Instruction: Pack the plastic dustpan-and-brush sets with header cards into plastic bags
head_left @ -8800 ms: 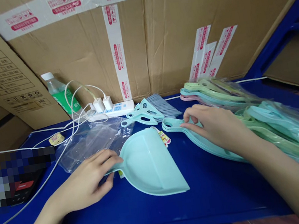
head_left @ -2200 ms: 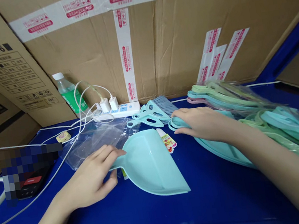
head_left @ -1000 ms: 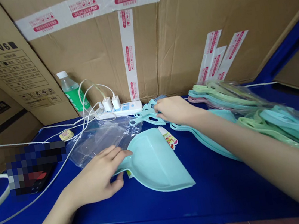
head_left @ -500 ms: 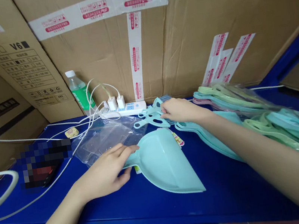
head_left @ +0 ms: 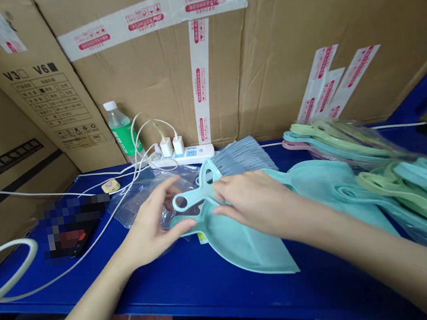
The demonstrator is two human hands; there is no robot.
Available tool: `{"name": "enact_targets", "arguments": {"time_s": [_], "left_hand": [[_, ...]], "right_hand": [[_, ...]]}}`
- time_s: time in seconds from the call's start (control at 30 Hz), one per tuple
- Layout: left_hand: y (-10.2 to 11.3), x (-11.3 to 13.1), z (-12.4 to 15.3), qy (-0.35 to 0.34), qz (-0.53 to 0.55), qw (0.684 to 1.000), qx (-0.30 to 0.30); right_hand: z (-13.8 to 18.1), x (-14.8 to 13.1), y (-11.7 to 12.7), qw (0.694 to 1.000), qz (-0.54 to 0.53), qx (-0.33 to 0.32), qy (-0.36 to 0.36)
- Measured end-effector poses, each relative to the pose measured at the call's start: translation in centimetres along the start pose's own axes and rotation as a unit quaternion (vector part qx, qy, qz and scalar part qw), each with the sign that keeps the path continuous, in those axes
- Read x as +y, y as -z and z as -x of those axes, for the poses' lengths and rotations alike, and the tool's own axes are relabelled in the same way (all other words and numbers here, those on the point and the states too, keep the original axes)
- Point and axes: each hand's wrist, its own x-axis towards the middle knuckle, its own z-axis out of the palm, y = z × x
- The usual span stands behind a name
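Cable (head_left: 15, 241) loops lie far left on the blue table (head_left: 201, 286), w/ a clear plastic bag (head_left: 138, 199) just right of them. Left hand (head_left: 151, 229) sits over the bag's near edge, fingers spread & loose, thumb tip touching the handle end of the dustpan (head_left: 246, 241); nothing is pinched there. The dustpan lies flat on the table, handle pointing at the left hand, wide mouth toward the near right. It looks like thin moulded plastic: light, stiff, smooth (prob. slides easily on the glossy top). The handle or a side wall seems the sound place to hold it, not the thin front lip.

The brush (head_left: 195, 196) is over the pan's handle end; whether it touches the pan can't be told. Its looped handle pokes left, close to the left fingertips, and the bristles fan out to the back right. Right hand (head_left: 251, 205) is palm-down, closed over the brush's neck btw. handle & bristles; the underside of that grip is hidden. The body is likely rigid & light and the bristles soft & bendy, so the neck is a fair hold. Further right, a stack of more dustpans (head_left: 322, 180), most in slippery-looking film, lies just beside the right forearm.
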Motion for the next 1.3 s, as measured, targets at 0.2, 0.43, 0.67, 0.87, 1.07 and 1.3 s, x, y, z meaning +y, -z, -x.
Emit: {"name": "enact_targets", "arguments": {"time_s": [0.2,0.43,0.67,0.87,1.07,1.3], "left_hand": [[-0.2,0.8,-0.2,-0.037,0.001,0.999,-0.039],[-0.3,1.0,-0.4,-0.055,-0.004,0.996,-0.072],[-0.3,1.0,-0.6,-0.046,0.014,0.994,-0.102],[-0.2,1.0,-0.5,-0.027,0.047,0.994,-0.099],[-0.4,0.9,-0.5,-0.027,0.034,0.992,-0.116],[-0.3,0.5,-0.6,-0.026,-0.025,0.992,-0.125]], "right_hand": [[0.8,-2.6,-0.2,0.998,-0.019,-0.067,-0.007],[0.9,-3.2,-0.9,0.996,-0.027,-0.076,-0.026],[0.8,-3.5,-2.0,0.998,-0.017,-0.058,-0.017],[1.7,-3.4,-2.1,0.996,-0.047,-0.078,-0.005],[3.1,-2.0,-3.0,0.99,-0.122,-0.053,0.044],[3.4,1.1,-4.4,0.963,-0.252,0.025,0.087]]}}
